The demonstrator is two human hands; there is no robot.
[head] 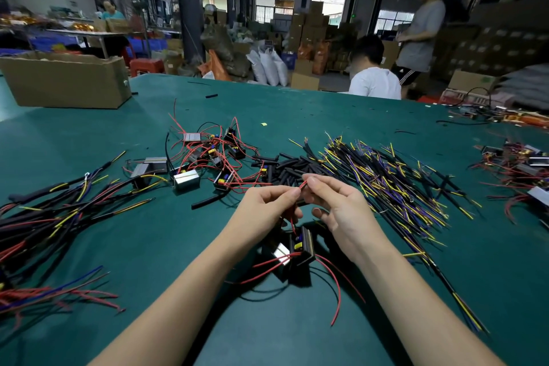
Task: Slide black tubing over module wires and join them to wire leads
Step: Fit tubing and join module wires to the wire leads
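- Both hands, left (267,205) and right (335,202), pinch a thin red wire (303,185) above the table's (297,110) near edge.
- Below them lies the module (300,246): black, yellow-labelled, with a silver face and red leads.

Bare mat (184,246) between wire piles (395,181)

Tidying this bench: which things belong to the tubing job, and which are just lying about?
In use: red wire pinched by left hand and right hand; module; black tubing pile; wire leads.
Lying about: cardboard box; yellow scrap.
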